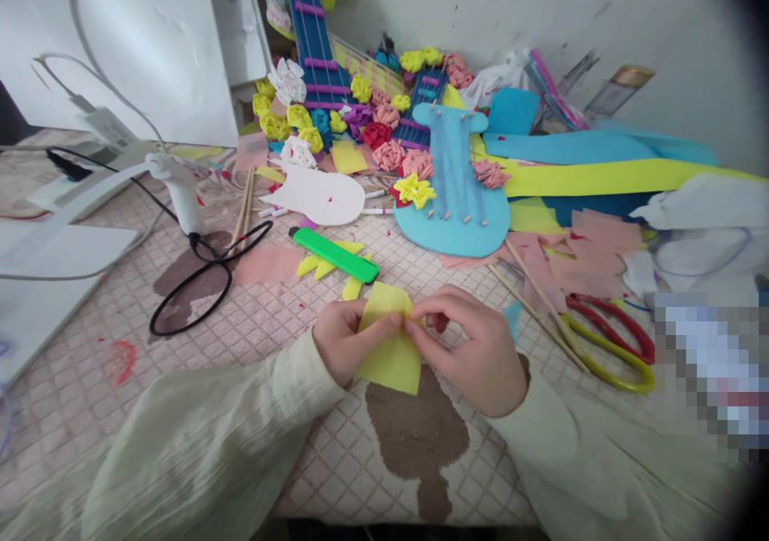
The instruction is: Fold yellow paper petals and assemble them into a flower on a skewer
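A piece of yellow paper (392, 357) is held up between both hands, above the front of the table. My left hand (352, 337) grips its left side, thumb lying across the front. At the paper's upper right edge, my right hand (474, 345) pinches with thumb and index finger. Just beyond the paper lies a green marker-like stick (336, 256) with a dark end. Under it are several yellow folded paper strips (321, 266). A blue guitar-shaped cutout (408, 228) with strings stands farther back, a yellow paper flower (414, 191) on its left side.
Scissors with red and yellow handles (618, 377) lie at the right beside thin wooden sticks (544, 308) and pink paper pieces (606, 240). A black cable (153, 316) loops at the left near a white stand (180, 192). Paper flowers (276, 124) crowd the back by the wall.
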A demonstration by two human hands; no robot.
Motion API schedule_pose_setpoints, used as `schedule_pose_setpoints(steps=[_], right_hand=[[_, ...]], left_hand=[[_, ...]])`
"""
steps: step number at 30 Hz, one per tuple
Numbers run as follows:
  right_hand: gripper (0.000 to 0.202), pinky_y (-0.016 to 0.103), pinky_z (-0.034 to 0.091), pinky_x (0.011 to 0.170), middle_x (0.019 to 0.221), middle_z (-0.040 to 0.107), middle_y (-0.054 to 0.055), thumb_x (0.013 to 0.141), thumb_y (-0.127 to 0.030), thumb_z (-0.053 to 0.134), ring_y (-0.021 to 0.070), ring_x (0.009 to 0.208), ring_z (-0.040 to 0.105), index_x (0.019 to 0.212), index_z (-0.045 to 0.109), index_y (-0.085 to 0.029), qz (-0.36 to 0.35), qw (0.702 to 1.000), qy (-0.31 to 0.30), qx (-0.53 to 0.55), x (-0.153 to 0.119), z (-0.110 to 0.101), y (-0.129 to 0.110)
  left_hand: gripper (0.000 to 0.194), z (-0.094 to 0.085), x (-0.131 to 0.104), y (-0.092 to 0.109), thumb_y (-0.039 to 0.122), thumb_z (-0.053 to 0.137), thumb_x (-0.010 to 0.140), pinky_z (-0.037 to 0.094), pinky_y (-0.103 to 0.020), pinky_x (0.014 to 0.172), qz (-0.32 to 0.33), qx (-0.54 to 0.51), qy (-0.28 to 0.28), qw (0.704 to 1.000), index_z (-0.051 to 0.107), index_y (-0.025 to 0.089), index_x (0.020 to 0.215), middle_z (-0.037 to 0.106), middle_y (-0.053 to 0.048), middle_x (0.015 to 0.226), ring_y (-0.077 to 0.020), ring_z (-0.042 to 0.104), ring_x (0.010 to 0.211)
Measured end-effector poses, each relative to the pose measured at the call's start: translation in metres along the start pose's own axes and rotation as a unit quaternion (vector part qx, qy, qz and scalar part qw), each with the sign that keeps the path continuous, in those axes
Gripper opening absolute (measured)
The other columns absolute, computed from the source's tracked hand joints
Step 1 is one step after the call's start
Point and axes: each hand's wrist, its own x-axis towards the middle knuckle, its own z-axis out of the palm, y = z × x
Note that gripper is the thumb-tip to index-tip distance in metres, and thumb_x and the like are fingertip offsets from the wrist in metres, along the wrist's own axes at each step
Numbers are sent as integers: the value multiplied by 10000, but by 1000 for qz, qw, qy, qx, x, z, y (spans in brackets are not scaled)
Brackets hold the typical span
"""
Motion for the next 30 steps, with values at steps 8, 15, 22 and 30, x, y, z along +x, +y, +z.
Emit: schedule_pose_setpoints(steps=[8, 15, 22, 30], right_hand=[[128, 248, 414, 526, 646, 491, 1, 728, -137, 491, 107, 589, 475, 779, 600, -179, 11, 997, -17, 81, 0, -3, -4], [137, 265, 439, 584, 687, 533, 7, 721, -259, 570, 121, 644, 497, 824, 598, -173, 136, 975, -15, 175, 3, -2, 4], [142, 251, 436, 557, 662, 581, 13, 709, -301, 579, 118, 618, 508, 695, 605, -162, 195, 955, -52, 217, 3, 1, 6], [147, 239, 468, 590, 699, 633, 13, 694, -314, 598, 118, 649, 555, 706, 637, -173, 231, 927, -64, 288, 4, 1, 5]], left_hand=[[200, 0, -2, 6, 328, 616, 622, 365, -181, 382, -9, 3, -21, 1000, 595, 129, 624, 575, -11, 534, -94, 496, 439], [251, -1, -2, 6, 362, 577, 629, 363, -183, 383, -16, 123, 0, 992, 576, 112, 622, 546, -12, 535, -92, 481, 456], [285, 0, -6, 10, 384, 596, 624, 373, -169, 397, -6, 112, -30, 993, 603, 101, 653, 572, -23, 552, -92, 502, 472], [300, 0, -5, 4, 390, 584, 625, 396, -188, 395, 2, 145, -22, 989, 626, 94, 651, 609, -58, 572, -115, 530, 478]])
